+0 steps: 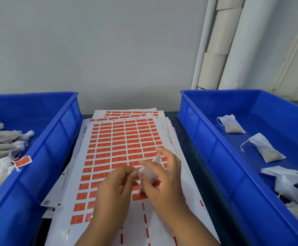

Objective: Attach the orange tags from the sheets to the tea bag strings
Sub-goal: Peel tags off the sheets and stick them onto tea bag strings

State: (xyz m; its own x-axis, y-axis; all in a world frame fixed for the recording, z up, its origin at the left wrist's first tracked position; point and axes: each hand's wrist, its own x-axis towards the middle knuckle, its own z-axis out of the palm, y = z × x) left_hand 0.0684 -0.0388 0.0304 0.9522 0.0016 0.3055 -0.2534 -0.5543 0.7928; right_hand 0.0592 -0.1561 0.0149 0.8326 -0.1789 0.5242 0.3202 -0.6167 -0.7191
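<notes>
Occupying the left edge of the dark surface [185,139]: a blue bin [52,148] holding a heap of tagged tea bags [0,150], one orange tag [23,161] lying by the bin's near wall.

Centre of the surface: a stack of white sheets [119,139] printed with rows of orange tags [123,144]; the near rows of the top sheet are partly stripped, leaving thin orange slivers.

Above the near part of the top sheet: left hand [114,190], fingers curled, thumb and forefinger pinched together toward the other hand; what they pinch is too small and blurred to tell. Just beside it, right hand [162,180], holding a white tea bag [148,176] between thumb and lower fingers, upper fingers spread loose. The bag sits between the two hands, touching the right fingers and close against the left fingertips.

Right edge of the surface: a second blue bin [207,148] with several untagged tea bags [263,150] lying apart, strings loose.

Behind: a pale wall [91,50] and white pipes [233,41].
</notes>
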